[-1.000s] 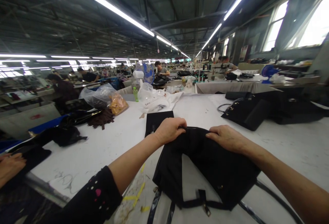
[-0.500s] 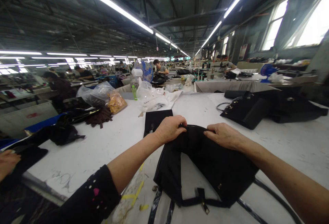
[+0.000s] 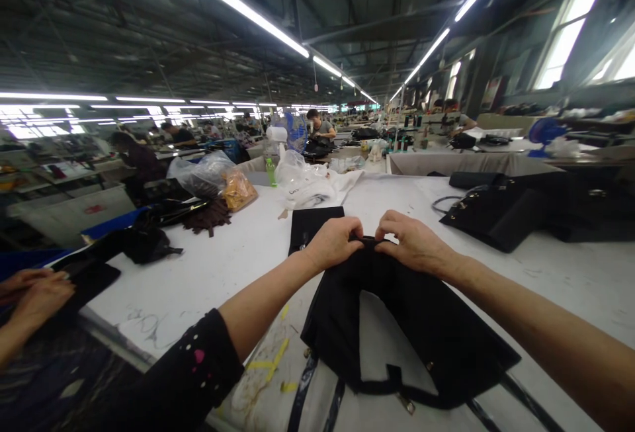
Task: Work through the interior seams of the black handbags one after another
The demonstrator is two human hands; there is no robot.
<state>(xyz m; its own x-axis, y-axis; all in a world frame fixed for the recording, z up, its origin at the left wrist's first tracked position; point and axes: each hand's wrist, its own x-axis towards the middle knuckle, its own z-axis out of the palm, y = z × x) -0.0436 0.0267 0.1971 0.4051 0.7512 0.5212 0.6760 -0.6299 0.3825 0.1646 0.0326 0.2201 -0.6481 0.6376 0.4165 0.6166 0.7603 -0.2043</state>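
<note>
A black fabric bag [image 3: 397, 326] with metal fittings and dark straps lies on the white table in front of me. Its far edge is pinched between the thumb and fingers of my left hand [image 3: 338, 241]. Close by on the same edge, my right hand [image 3: 409, 241] grips with thumb and bent fingers, a small gap showing between them. Beyond my left wrist lies a flat black piece [image 3: 312, 220], partly covered by the hand. A small metal clasp [image 3: 407, 405] hangs at the bag's near side.
More black bags [image 3: 516, 210] lie on the right of the table [image 3: 248, 266]. White plastic bags [image 3: 307, 184], a green bottle [image 3: 270, 171] and a brown-orange packet [image 3: 239, 188] stand at the back. At left, a co-worker's hands [image 3: 42, 296] handle black material.
My right hand has moved left along the bag's edge, closer to my left hand. The view has turned slightly left, and more of the co-worker's hands shows.
</note>
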